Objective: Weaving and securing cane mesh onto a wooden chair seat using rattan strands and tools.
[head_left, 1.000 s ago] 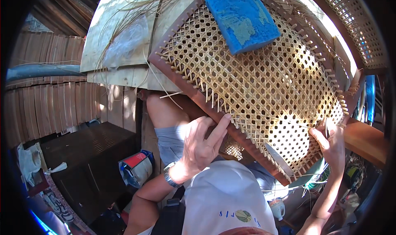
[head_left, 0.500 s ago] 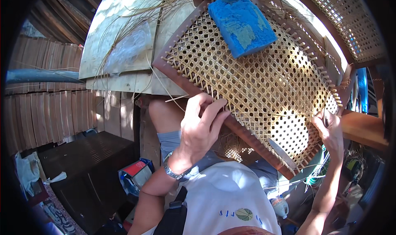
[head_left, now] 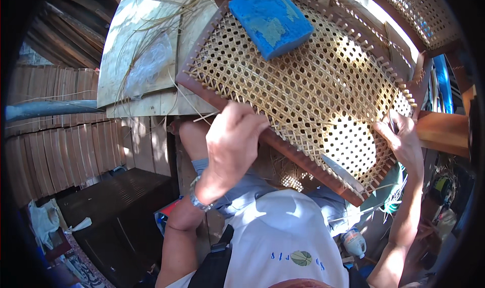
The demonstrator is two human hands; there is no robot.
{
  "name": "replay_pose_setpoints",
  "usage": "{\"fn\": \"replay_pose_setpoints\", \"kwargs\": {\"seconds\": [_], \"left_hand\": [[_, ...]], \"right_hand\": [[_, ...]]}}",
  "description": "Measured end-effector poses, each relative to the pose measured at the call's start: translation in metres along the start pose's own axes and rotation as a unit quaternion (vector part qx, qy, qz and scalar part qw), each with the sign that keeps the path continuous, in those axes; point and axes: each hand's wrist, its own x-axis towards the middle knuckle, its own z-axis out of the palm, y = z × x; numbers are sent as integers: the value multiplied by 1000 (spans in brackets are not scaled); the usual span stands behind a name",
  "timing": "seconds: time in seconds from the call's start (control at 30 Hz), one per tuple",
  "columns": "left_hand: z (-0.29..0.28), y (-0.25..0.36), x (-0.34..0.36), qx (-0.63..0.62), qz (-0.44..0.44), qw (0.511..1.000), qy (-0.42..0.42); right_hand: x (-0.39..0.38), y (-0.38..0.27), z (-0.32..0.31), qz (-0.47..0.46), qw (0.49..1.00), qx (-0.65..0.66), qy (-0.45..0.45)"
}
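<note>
A wooden frame [head_left: 303,164] with a woven cane panel [head_left: 283,91] lies slanted before me, small pegs standing along its edges. My left hand [head_left: 232,141] is closed in a pinch at the near left rail; what its fingertips hold is hidden. At the panel's right edge, my right hand [head_left: 403,136] pinches something small and dark that I cannot make out. A worn blue block [head_left: 273,22] rests on the far part of the weave. Near the close corner, a knife blade [head_left: 342,172] lies across the cane.
Loose cane strands [head_left: 172,15] and a clear plastic bag [head_left: 149,68] lie on the plywood board [head_left: 118,50] at left. Stacked wood pieces [head_left: 55,151] and a dark cabinet [head_left: 116,212] stand further left. Another cane panel [head_left: 419,15] is at upper right; a white jug [head_left: 353,242] sits below.
The frame, panel and blue block appear shifted slightly left and up in view. My left hand has moved left, its fingers drawn closer together. My right hand stays at the panel's right edge.
</note>
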Motion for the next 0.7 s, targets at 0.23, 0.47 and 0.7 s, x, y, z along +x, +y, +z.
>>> {"fn": "replay_pose_setpoints", "kwargs": {"seconds": [0.23,0.47,0.7], "left_hand": [[-35,34,3,-51,12,990,127],[18,-1,-28,-206,-105,970,75],[19,2,-32,-95,-34,990,95]], "right_hand": [[1,6,-1,-4,1000,-11,4],[6,16,6,-75,993,-62,59],[-2,33,12,-116,978,-119,125]]}}
